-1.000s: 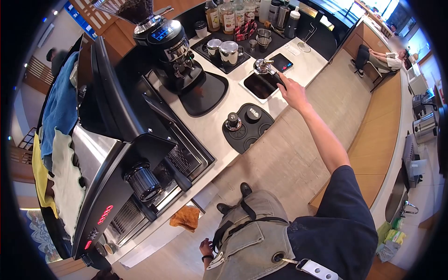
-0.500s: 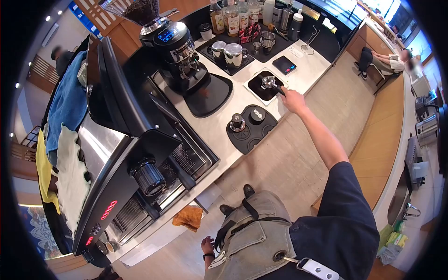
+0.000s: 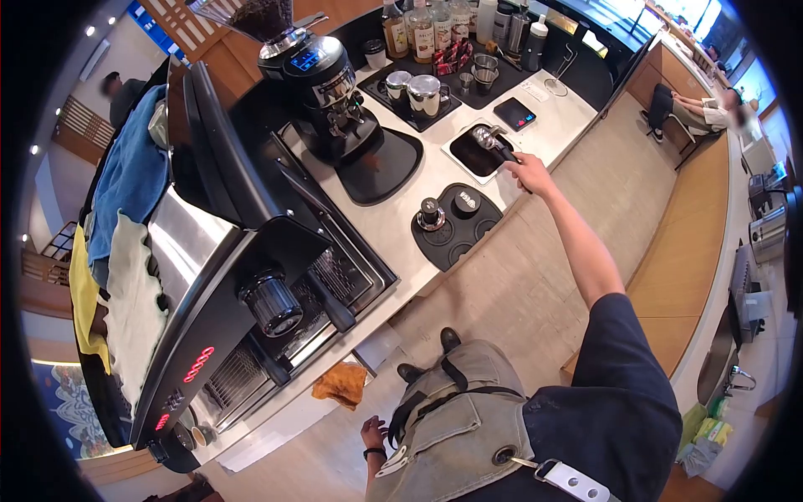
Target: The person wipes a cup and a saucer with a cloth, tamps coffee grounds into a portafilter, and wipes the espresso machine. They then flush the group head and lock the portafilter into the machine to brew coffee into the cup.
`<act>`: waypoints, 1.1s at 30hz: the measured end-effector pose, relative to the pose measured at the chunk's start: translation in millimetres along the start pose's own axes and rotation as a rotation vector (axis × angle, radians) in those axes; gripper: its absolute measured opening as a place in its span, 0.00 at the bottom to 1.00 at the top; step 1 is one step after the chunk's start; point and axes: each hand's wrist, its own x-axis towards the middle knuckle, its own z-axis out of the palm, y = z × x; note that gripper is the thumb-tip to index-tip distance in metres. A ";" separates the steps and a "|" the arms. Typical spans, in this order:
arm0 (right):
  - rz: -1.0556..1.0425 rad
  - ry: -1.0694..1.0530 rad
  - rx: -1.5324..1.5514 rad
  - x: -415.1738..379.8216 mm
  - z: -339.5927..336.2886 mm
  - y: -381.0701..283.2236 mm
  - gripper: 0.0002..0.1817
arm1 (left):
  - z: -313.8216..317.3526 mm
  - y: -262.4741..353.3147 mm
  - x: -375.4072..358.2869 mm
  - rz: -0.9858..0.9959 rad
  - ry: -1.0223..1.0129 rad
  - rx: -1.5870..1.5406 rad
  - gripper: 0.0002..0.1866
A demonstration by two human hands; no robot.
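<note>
My right hand (image 3: 529,175) is closed around the black handle of a portafilter (image 3: 499,148). The portafilter's metal head is turned on its side, over the dark opening of a square knock box (image 3: 470,159) set into the counter. My left hand (image 3: 374,432) hangs low beside my apron with loosely curled fingers, holding nothing. Nearer to me than the knock box lies a black tamping mat (image 3: 442,239), with a tamper (image 3: 431,214) and a round black tool (image 3: 466,201) standing in it. Beyond the knock box is a small black scale (image 3: 514,115).
A coffee grinder (image 3: 322,92) and an espresso machine (image 3: 251,276) stand to the left. Metal pitchers (image 3: 425,95) and syrup bottles (image 3: 421,38) are at the back. An orange cloth (image 3: 340,385) hangs at the counter edge. A person (image 3: 703,109) sits far right.
My right hand has turned the portafilter, so its head now lies sideways and its handle slopes more steeply toward me. My left hand stays low. The view has shifted slightly.
</note>
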 end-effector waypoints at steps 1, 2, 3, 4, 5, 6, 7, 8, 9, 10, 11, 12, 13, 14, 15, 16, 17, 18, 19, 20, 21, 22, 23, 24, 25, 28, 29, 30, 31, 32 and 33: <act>0.105 -0.100 0.392 -4.4 -6.6 -6.0 0.23 | 3.5 0.6 2.7 -0.004 -0.004 -0.035 0.18; 0.216 -0.206 0.783 -12.4 -12.0 -11.6 0.22 | 4.5 -4.2 4.8 -0.013 -0.007 -0.068 0.18; 0.247 -0.246 1.050 -27.7 -13.0 -28.3 0.21 | 3.8 -4.2 2.4 -0.008 -0.018 -0.060 0.18; 0.240 -0.243 1.037 -32.2 -17.6 -36.5 0.20 | 3.6 -5.7 2.2 -0.006 -0.016 -0.056 0.18; 0.234 -0.240 1.025 -35.7 -21.7 -41.4 0.19 | 3.0 -7.5 1.5 -0.004 -0.014 -0.052 0.18; 0.229 -0.234 1.013 -37.2 -23.8 -42.7 0.19 | 1.9 -8.7 1.2 -0.001 -0.013 -0.045 0.17; 0.180 -0.150 0.773 -34.6 -25.0 -44.6 0.20 | 0.8 -10.5 2.6 -0.004 -0.016 -0.052 0.17; 0.135 -0.063 0.520 -32.2 -23.7 -47.2 0.21 | -0.3 -12.7 3.7 -0.008 -0.018 -0.058 0.17; 0.087 0.023 0.266 -29.6 -21.6 -50.3 0.21 | -1.4 -14.6 5.4 -0.011 -0.021 -0.065 0.16; 0.037 0.108 0.012 -26.5 -20.8 -53.8 0.22 | -1.2 -14.9 6.8 -0.009 -0.021 -0.069 0.16; -0.086 0.252 -0.340 -20.3 -14.5 -46.1 0.24 | -1.7 -16.3 8.0 -0.010 -0.019 -0.075 0.16; -0.046 0.228 -0.444 -17.2 -11.2 -37.6 0.24 | -2.3 -17.7 9.3 -0.009 -0.017 -0.081 0.16; -0.012 0.204 -0.549 -17.1 -9.3 -41.2 0.24 | -3.4 -22.7 14.2 0.005 -0.020 -0.099 0.17; 0.016 0.176 -0.653 -15.4 -4.1 -43.9 0.25 | -3.2 -21.6 13.9 0.002 -0.011 -0.089 0.17; 0.018 0.161 -0.672 -15.8 -1.9 -46.2 0.25 | -1.8 -21.0 15.7 -0.004 0.004 -0.087 0.18; 0.007 0.134 -0.688 -13.5 0.9 -41.2 0.26 | -2.1 -20.9 13.0 -0.017 0.034 -0.093 0.18; -0.037 0.199 -0.608 -11.6 6.3 -28.1 0.26 | -5.0 -24.4 11.7 -0.008 0.032 -0.094 0.18; -0.096 0.254 -0.518 -1.1 13.1 -8.9 0.27 | -4.7 -27.4 13.7 0.002 0.044 -0.110 0.18; -0.232 0.386 -0.444 13.2 23.7 25.3 0.28 | -6.2 -32.9 14.4 0.026 0.047 -0.120 0.18; 0.039 0.246 -0.001 -6.5 19.7 -6.0 0.26 | -11.8 -38.8 14.9 0.050 0.053 -0.125 0.18; 0.216 0.086 0.403 -20.8 9.6 -29.6 0.24 | -16.0 -40.3 14.5 0.062 0.065 -0.114 0.18; 0.211 0.158 0.672 -30.6 17.4 -38.4 0.20 | -19.1 -41.0 11.1 0.075 0.071 -0.097 0.19; 0.266 0.059 0.985 -42.7 13.5 -49.5 0.19 | -22.6 -38.9 4.9 0.063 0.096 -0.111 0.19; 0.248 0.004 1.201 -53.4 11.8 -53.2 0.19 | -26.4 -35.6 0.7 0.057 0.111 -0.117 0.19; 0.166 -0.098 1.297 -67.8 10.4 -47.9 0.20 | -30.5 -32.2 -4.7 0.057 0.117 -0.118 0.19; 0.101 -0.166 1.432 -125.0 17.1 -48.7 0.21 | -44.5 -24.4 -13.9 0.258 0.232 -0.038 0.18; 0.142 -0.141 1.444 -151.8 24.7 -66.4 0.21 | -52.2 -4.5 -28.6 0.354 0.279 0.001 0.17; 0.183 -0.112 1.455 -181.1 34.6 -83.7 0.21 | -65.4 21.3 -44.6 0.421 0.323 -0.006 0.17; 0.199 -0.186 1.485 -208.0 43.0 -93.9 0.20 | -79.5 48.9 -61.7 0.487 0.370 -0.012 0.17; 0.214 -0.258 1.514 -232.3 52.9 -100.1 0.19 | -96.2 79.6 -78.3 0.553 0.417 -0.015 0.16; 0.218 -0.407 1.543 -254.5 63.0 -99.2 0.17 | -118.7 115.2 -97.2 0.671 0.514 0.071 0.15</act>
